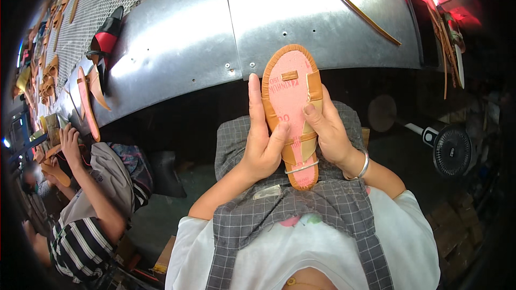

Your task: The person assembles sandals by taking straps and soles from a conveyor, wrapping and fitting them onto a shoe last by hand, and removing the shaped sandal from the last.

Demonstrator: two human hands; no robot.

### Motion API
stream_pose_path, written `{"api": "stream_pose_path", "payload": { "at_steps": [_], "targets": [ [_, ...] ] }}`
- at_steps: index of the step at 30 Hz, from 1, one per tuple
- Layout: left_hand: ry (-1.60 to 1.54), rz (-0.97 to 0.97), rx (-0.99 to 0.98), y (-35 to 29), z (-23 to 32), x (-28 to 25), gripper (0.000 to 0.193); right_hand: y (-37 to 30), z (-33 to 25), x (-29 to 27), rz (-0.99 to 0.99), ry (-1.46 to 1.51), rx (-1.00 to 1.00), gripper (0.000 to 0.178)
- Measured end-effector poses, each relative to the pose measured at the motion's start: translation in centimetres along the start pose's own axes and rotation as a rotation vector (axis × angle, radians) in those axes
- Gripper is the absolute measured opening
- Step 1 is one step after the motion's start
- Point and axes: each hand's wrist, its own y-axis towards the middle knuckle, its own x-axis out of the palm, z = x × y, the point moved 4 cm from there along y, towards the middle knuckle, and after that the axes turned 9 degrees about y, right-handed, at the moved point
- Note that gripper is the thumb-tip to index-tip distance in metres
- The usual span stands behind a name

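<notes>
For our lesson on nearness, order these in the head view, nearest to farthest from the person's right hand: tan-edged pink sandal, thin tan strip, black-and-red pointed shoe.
1. Tan-edged pink sandal, touching the right hand.
2. Thin tan strip, ahead on the silver metal bench.
3. Black-and-red pointed shoe, far left.

A head-worn fisheye looks down closely at both hands (pixel 262 149)

Two hands (pixel 263 147) (pixel 332 134), one pink-and-tan sandal (pixel 293 104), one bangle (pixel 366 165) show near the centre; one fan (pixel 451 152) at right; one striped sleeve (pixel 83 247) lower left.
</notes>
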Motion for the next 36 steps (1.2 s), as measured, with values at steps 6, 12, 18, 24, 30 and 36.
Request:
{"api": "stream_pose_path", "payload": {
  "at_steps": [6,12,18,24,30,36],
  "targets": [
    [-0.132,-0.085,-0.125,-0.4,-0.2,-0.3,0.091,-0.4,-0.6,-0.1,-0.068,-0.052,0.070,0.064],
    [-0.073,-0.069,-0.129,-1.8,-0.6,-0.6,0.101,-0.8,0.4,-1.4,-0.161,-0.185,0.009,0.082],
    [-0.213,0.049,-0.161,-1.5,3.2,-0.7,0.110,-3.2,-1.1,-0.7,-0.096,-0.351,0.039,0.069],
    [-0.246,0.104,-0.152,-1.4,3.9,-0.3,0.083,-3.1,-3.8,3.2,-0.372,-0.301,0.186,0.074],
    [-0.181,0.346,0.450,3.7,10.0,-6.9,0.070,-2.8,-5.0,4.2,-0.630,-0.176,0.359,0.087],
    [-0.416,0.279,-0.082,7.1,9.8,-13.4,0.056,-3.1,-7.4,0.5,-0.385,-0.063,0.301,0.095]
  ]
}}
